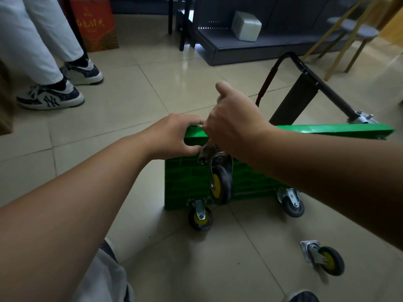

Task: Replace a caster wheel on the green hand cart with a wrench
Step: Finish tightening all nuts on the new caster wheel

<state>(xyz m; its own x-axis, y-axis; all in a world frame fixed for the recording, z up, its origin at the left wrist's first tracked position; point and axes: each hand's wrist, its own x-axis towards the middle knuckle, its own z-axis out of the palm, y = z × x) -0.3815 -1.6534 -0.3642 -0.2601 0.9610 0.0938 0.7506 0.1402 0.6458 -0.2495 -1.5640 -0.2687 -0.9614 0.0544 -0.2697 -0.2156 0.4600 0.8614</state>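
Bare left forearm foremost: left hand (174, 134) clamps the tipped green hand cart (185, 182) by its rim. The right hand (235, 125) is fisted round a wrench (hidden, so a guess) above the caster wheel (221, 186). The cart looks stiff and heavy, best steadied by the rim.

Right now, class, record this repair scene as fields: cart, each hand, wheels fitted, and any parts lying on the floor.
cart: green plastic hand cart, tipped on its side, underside facing the camera; black metal handle behind it
left hand: grips the cart's upper corner
right hand: curled round a metal tool, mostly hidden, at the upper caster's plate
wheels fitted: three metal-forked swivel casters visible, one upper, two near the floor
floor: loose caster with grey tyre and yellow hub, apart from the cart
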